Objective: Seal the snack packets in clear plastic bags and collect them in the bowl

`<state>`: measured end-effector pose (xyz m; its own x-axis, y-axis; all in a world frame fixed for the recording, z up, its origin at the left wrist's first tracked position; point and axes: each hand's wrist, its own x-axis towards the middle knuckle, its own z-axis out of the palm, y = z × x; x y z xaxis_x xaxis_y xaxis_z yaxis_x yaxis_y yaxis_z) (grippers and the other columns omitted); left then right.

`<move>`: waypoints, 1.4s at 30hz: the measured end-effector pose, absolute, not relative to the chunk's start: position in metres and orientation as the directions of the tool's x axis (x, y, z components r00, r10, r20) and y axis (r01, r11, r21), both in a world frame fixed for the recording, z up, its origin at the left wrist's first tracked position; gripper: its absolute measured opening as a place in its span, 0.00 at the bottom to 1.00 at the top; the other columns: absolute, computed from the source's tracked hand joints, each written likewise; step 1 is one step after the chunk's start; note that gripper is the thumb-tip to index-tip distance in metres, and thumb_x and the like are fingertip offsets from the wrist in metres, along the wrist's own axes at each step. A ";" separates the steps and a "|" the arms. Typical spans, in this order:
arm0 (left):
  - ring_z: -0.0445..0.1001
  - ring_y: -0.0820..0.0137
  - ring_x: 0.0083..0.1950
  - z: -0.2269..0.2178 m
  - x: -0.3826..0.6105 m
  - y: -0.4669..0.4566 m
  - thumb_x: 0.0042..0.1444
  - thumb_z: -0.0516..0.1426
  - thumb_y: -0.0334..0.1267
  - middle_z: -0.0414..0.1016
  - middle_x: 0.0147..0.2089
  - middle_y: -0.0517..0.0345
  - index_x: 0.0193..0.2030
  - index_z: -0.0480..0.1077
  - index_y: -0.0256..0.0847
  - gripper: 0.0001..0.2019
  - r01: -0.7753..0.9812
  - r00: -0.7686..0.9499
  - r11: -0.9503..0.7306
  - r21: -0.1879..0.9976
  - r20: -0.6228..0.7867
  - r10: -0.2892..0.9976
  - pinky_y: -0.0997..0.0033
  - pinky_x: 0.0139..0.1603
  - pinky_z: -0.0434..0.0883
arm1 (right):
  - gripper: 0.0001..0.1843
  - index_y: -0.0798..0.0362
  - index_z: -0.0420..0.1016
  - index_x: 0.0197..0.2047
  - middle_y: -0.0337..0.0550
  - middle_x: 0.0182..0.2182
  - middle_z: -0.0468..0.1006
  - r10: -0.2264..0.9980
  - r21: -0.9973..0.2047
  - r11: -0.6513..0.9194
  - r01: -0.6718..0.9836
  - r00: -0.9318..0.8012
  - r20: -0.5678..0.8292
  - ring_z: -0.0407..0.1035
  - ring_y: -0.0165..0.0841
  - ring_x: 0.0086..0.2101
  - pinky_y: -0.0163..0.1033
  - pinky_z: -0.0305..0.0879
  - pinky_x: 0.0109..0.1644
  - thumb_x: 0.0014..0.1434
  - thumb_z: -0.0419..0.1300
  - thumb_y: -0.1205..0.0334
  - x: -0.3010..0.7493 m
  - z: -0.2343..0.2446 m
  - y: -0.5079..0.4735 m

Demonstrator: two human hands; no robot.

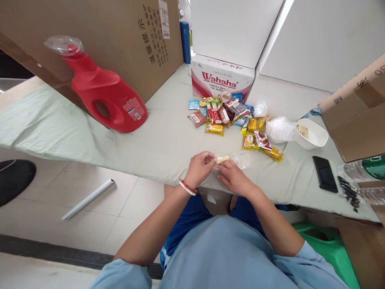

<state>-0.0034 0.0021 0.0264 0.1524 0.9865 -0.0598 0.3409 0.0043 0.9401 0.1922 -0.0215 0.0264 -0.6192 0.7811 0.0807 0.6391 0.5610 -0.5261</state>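
Both my hands meet at the near edge of the pale green table (144,140). My left hand (201,168), with a red and white bead bracelet on its wrist, pinches one end of a small yellow snack packet (223,159). My right hand (233,176) is closed on the other end, where a bit of clear plastic wrapper (242,160) sticks out. A heap of small snack packets (231,118) in yellow, red and blue lies on the table just beyond my hands.
A red detergent jug (105,94) leans at the left against a large cardboard box (120,36). A Wahaha carton (221,80) stands behind the snacks. At the right are a white bowl (313,134), clear plastic bag (279,128), black phone (325,173), water bottle (365,168) and another cardboard box (357,112).
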 end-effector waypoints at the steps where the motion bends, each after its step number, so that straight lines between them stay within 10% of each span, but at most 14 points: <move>1: 0.81 0.64 0.45 0.027 0.006 0.001 0.64 0.56 0.41 0.82 0.44 0.52 0.47 0.78 0.41 0.12 0.352 0.187 -0.039 0.935 -0.030 0.982 0.63 0.50 0.78 | 0.19 0.55 0.77 0.59 0.56 0.51 0.75 0.779 -0.541 0.561 0.627 -0.620 0.088 0.67 0.46 0.52 0.56 0.66 0.61 0.67 0.58 0.66 0.193 0.026 -0.023; 7: 0.72 0.58 0.58 0.021 0.035 -0.011 0.62 0.54 0.29 0.74 0.58 0.49 0.60 0.76 0.44 0.21 0.778 0.339 -0.340 0.528 0.103 0.935 0.56 0.59 0.74 | 0.15 0.48 0.83 0.49 0.47 0.49 0.82 0.880 -0.793 0.370 0.484 -0.456 0.133 0.75 0.40 0.51 0.47 0.70 0.59 0.70 0.55 0.58 0.233 0.032 -0.017; 11: 0.68 0.53 0.57 0.019 0.043 -0.025 0.61 0.56 0.29 0.70 0.65 0.46 0.69 0.68 0.44 0.28 0.870 0.410 -0.422 0.257 0.102 0.907 0.55 0.51 0.74 | 0.18 0.50 0.81 0.55 0.52 0.52 0.79 0.986 -0.693 0.133 0.709 -0.027 0.162 0.73 0.46 0.52 0.53 0.68 0.60 0.66 0.60 0.53 0.257 0.025 0.005; 15: 0.68 0.53 0.56 0.016 0.045 -0.028 0.64 0.54 0.30 0.70 0.66 0.45 0.71 0.66 0.43 0.28 0.888 0.410 -0.422 0.184 0.101 0.907 0.56 0.49 0.73 | 0.16 0.53 0.81 0.46 0.58 0.58 0.75 0.998 -0.530 0.059 0.846 -0.038 0.051 0.63 0.55 0.62 0.59 0.60 0.67 0.55 0.69 0.58 0.257 0.003 0.014; 19: 0.69 0.54 0.55 0.009 0.045 -0.027 0.66 0.53 0.29 0.70 0.67 0.45 0.71 0.67 0.44 0.26 0.885 0.420 -0.437 0.161 0.128 0.898 0.56 0.48 0.74 | 0.04 0.50 0.74 0.37 0.51 0.47 0.79 0.997 -0.677 0.068 0.733 -0.021 0.078 0.71 0.45 0.51 0.49 0.67 0.59 0.58 0.63 0.61 0.251 -0.001 0.001; 25: 0.69 0.48 0.62 0.005 0.049 -0.030 0.62 0.54 0.27 0.69 0.68 0.37 0.65 0.71 0.35 0.24 0.853 0.431 -0.456 0.255 0.149 0.890 0.48 0.54 0.75 | 0.05 0.48 0.70 0.38 0.36 0.29 0.74 0.989 -0.844 0.117 0.523 -0.137 0.052 0.69 0.34 0.32 0.37 0.64 0.38 0.62 0.58 0.57 0.213 0.031 0.004; 30: 0.64 0.50 0.72 0.008 0.014 -0.033 0.50 0.56 0.27 0.61 0.73 0.41 0.64 0.70 0.40 0.32 0.548 0.375 -0.444 0.709 0.266 0.888 0.46 0.68 0.70 | 0.04 0.49 0.71 0.38 0.37 0.30 0.74 0.964 -0.870 0.155 0.469 -0.264 0.030 0.68 0.33 0.32 0.36 0.64 0.38 0.61 0.55 0.61 0.190 0.027 0.026; 33: 0.69 0.58 0.68 0.003 -0.003 -0.027 0.56 0.53 0.29 0.65 0.70 0.46 0.62 0.70 0.46 0.26 0.404 0.048 -0.231 0.885 0.231 0.972 0.56 0.60 0.75 | 0.05 0.49 0.72 0.39 0.39 0.33 0.74 0.967 -0.873 0.168 0.458 -0.247 0.057 0.69 0.33 0.33 0.37 0.64 0.39 0.61 0.56 0.61 0.191 0.016 0.028; 37: 0.76 0.58 0.48 -0.007 0.003 0.000 0.62 0.58 0.43 0.75 0.50 0.44 0.49 0.74 0.39 0.13 0.546 -0.204 0.100 0.832 0.017 0.979 0.50 0.56 0.75 | 0.05 0.49 0.72 0.39 0.37 0.34 0.74 0.977 -0.933 0.085 0.349 -0.214 0.009 0.72 0.31 0.30 0.38 0.68 0.38 0.61 0.57 0.59 0.193 0.009 0.021; 42: 0.76 0.60 0.43 -0.001 0.035 0.004 0.60 0.60 0.39 0.75 0.39 0.52 0.41 0.72 0.41 0.06 0.596 -0.024 -0.097 0.797 0.138 0.990 0.55 0.51 0.76 | 0.15 0.47 0.72 0.50 0.38 0.34 0.78 0.982 -0.978 -0.143 0.150 -0.102 -0.159 0.77 0.36 0.34 0.45 0.75 0.45 0.61 0.63 0.52 0.203 0.019 -0.002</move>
